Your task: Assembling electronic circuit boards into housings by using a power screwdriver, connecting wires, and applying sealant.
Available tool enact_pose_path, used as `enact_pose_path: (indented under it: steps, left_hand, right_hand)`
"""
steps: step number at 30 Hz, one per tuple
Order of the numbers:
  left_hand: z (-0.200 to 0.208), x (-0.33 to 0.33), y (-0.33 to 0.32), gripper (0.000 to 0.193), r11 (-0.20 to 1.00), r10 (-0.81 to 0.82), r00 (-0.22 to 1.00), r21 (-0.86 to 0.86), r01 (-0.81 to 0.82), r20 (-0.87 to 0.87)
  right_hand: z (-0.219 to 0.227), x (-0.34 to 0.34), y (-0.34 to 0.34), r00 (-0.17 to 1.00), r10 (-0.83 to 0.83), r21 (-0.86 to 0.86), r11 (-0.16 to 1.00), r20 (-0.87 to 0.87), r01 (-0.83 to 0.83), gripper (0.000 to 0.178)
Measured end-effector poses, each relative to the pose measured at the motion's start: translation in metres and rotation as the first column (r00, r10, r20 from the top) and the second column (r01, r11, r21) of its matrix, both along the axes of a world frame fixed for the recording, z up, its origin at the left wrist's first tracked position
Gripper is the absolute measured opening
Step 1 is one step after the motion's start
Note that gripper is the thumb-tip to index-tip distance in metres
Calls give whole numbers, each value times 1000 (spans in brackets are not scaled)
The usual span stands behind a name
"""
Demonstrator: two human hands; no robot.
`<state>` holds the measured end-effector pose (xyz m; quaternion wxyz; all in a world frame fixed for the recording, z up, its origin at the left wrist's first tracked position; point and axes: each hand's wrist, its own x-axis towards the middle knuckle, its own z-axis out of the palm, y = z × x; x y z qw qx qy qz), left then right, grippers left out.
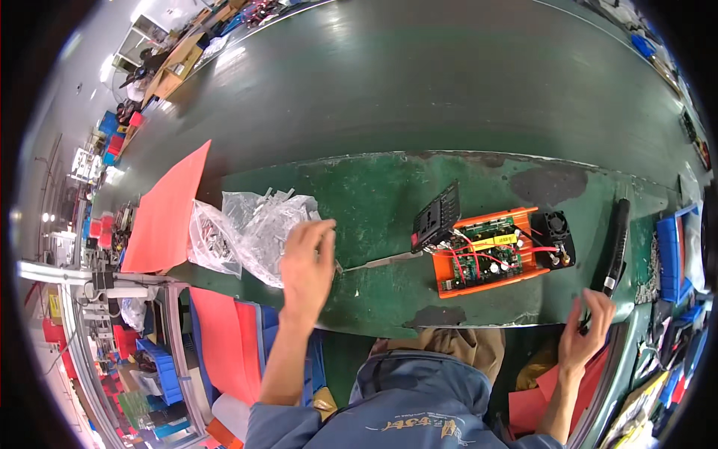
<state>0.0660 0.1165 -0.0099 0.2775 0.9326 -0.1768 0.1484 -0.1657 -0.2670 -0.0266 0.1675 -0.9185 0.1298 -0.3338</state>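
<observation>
My left hand [307, 266] hovers at the right side of a clear plastic bag [258, 224] full of small transparent parts. Its fingers are bent and loosely apart, and nothing shows between them. At the right edge of the bench, my right hand [587, 329] has its fingers around the lower end of a long black handheld tool [617, 243], apparently a power screwdriver. Between the hands lies an orange-cased electronic unit [490, 283], its green circuit board and red wires exposed. A black end panel [437, 215] with vents leans up at its left; a black fan panel [555, 228] is at its right.
A thin grey strip [385, 260] lies left of the unit. Red sheets [168, 213] stand beyond the bag. Blue bins [673, 258] line the right side, and a dark green surface [419, 82] stretches beyond the bench.
</observation>
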Motion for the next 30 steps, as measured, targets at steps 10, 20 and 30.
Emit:
enact_pose_path:
  steps: [10,20,30]
  left_hand:
    - [-7,22,19,10,999,-31,994,8,32,-109]
    - [23,-21,-6,16,965,61,990,-247,-91,-128]
    - [45,-55,-125,26,792,-611,748,-203,576,-261]
  right_hand:
    - [0,1,-42,884,-380,149,891,-273,429,60]
    - [12,-113,30,903,-53,786,473,-426,398,85]
    - [-13,-104,119,901,269,930,-44,-341,365,44]
